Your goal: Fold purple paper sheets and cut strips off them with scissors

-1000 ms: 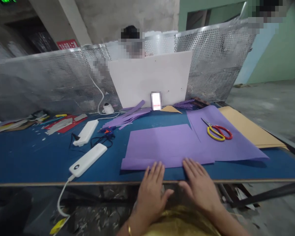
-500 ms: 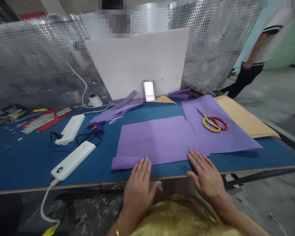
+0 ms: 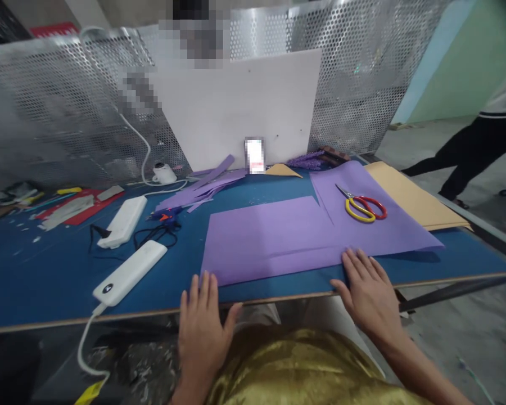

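Note:
A purple paper sheet (image 3: 270, 236), folded along its near edge, lies flat on the blue table (image 3: 46, 270). My left hand (image 3: 202, 323) lies flat and open at the sheet's near left corner, fingertips on the paper's edge. My right hand (image 3: 369, 289) is flat and open too, with its fingertips on the near right corner of the fold. A second, larger purple sheet (image 3: 383, 225) overlaps it on the right, and red-and-yellow scissors (image 3: 365, 208) rest on that one.
Two white power banks (image 3: 129, 273) (image 3: 122, 221) with cables lie on the left, beside a blue glue gun (image 3: 166, 214). Purple strips (image 3: 206, 188), a phone (image 3: 254, 154) and a white board (image 3: 240, 109) stand at the back. Tan paper (image 3: 413, 197) lies far right. A person (image 3: 476, 146) walks by on the right.
Both hands have slid outward along the near fold, left hand to the left corner, right hand to the right. The person on the right has walked further right.

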Demonstrator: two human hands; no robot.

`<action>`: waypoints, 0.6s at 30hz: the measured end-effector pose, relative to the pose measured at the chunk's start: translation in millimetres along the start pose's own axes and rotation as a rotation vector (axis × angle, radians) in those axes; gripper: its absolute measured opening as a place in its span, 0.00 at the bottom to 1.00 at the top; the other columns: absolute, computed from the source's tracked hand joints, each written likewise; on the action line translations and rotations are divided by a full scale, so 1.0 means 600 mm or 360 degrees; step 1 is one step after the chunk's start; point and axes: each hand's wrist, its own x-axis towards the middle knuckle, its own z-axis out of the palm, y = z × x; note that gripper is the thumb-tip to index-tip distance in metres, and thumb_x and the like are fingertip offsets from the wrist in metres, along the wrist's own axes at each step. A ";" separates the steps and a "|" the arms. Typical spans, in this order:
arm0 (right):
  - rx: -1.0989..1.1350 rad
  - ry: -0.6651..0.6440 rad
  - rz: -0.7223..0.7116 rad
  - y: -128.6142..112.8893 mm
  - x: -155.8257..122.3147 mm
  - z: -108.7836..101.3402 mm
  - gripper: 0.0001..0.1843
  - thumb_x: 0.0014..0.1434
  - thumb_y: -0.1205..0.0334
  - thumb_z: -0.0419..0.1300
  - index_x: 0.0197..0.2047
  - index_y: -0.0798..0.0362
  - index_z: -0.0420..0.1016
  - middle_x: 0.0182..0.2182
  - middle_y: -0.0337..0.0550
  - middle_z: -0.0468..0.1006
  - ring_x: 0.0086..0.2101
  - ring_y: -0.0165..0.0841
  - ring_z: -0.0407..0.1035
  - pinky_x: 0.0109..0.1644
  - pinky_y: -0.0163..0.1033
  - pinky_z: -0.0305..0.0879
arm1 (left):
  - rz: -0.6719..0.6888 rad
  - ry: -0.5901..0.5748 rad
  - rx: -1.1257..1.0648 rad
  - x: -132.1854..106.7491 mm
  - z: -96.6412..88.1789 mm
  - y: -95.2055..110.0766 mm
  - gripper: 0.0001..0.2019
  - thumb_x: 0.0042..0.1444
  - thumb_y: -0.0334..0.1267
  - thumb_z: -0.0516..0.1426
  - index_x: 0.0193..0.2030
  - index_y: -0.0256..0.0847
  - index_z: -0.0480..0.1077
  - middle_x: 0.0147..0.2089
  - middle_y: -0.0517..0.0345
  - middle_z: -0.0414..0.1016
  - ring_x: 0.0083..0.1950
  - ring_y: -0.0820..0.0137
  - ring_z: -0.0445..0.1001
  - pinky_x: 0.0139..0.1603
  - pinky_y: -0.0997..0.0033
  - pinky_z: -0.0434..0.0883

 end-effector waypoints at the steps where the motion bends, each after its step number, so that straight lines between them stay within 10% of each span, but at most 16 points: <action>1: 0.0032 -0.0021 -0.0023 -0.020 0.004 -0.002 0.33 0.70 0.48 0.50 0.64 0.68 0.68 0.61 0.65 0.72 0.64 0.53 0.62 0.67 0.58 0.56 | 0.0080 -0.0007 -0.0043 0.006 0.002 0.020 0.37 0.67 0.56 0.48 0.72 0.25 0.56 0.70 0.31 0.63 0.74 0.44 0.56 0.69 0.39 0.57; 9: 0.0456 -0.0165 -0.0437 -0.159 0.037 -0.007 0.37 0.68 0.43 0.50 0.64 0.67 0.70 0.63 0.60 0.71 0.64 0.47 0.63 0.68 0.53 0.57 | 0.0721 -0.0186 -0.0426 0.052 0.017 0.140 0.33 0.61 0.41 0.52 0.70 0.24 0.57 0.72 0.37 0.61 0.75 0.56 0.54 0.72 0.54 0.58; 18: 0.0254 0.0009 -0.0340 -0.063 0.023 0.003 0.27 0.73 0.54 0.45 0.62 0.65 0.70 0.61 0.57 0.74 0.61 0.45 0.67 0.66 0.52 0.56 | 0.0582 -0.0040 -0.0264 0.046 0.011 0.104 0.38 0.65 0.55 0.54 0.70 0.23 0.58 0.68 0.33 0.67 0.70 0.51 0.64 0.66 0.53 0.65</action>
